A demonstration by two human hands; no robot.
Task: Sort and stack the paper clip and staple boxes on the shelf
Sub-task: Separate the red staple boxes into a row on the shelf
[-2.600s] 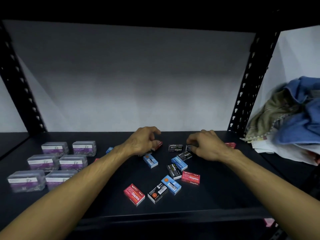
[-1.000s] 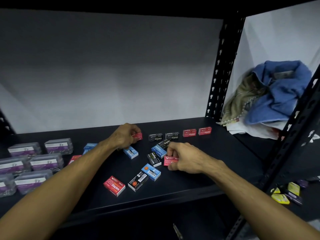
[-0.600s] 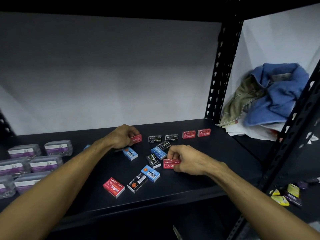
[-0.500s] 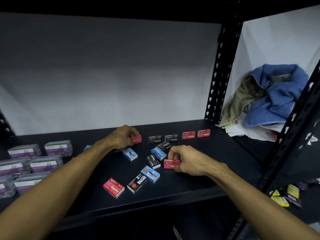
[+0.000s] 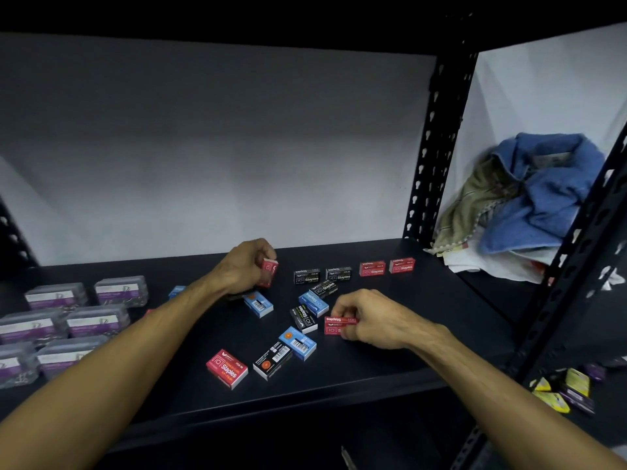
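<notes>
Black steel shelf point(image 5: 424, 334), grey back wall; heap of blue and tan cloth point(image 5: 529, 205) in the bay beyond the right upright. Clip boxes point(image 5: 78, 320): clear plastic tubs with purple labels, grouped in pairs at the left end of the shelf, some partly out of view; judged stiff-walled, smooth, likely a little slippery, best taken across the short sides. Staple boxes, small card cartons in red, black and blue: along the back, two black point(image 5: 322, 275) side by side, then two red point(image 5: 386, 268) side by side, standing on edge, labels forward. Loose scatter at the centre point(image 5: 307, 312): blue and black cartons lying at odd angles, one black resting partly on a blue. Nearer the front edge, a red carton point(image 5: 226, 368), a black one point(image 5: 272, 359) and a blue one point(image 5: 298, 342), close together. Judged dense for their size, rigid, corners liable to crush; take by thumb and fingers across the narrow faces. Left hand point(image 5: 244, 266): fingers curled, pinching a red box point(image 5: 269, 273) tilted on end, at the left end of the back row. Right hand point(image 5: 368, 317): fingers curled, pinching a second red box point(image 5: 337, 325) by its right end, low at the shelf, right of the scatter; contact with the surface cannot be told.
</notes>
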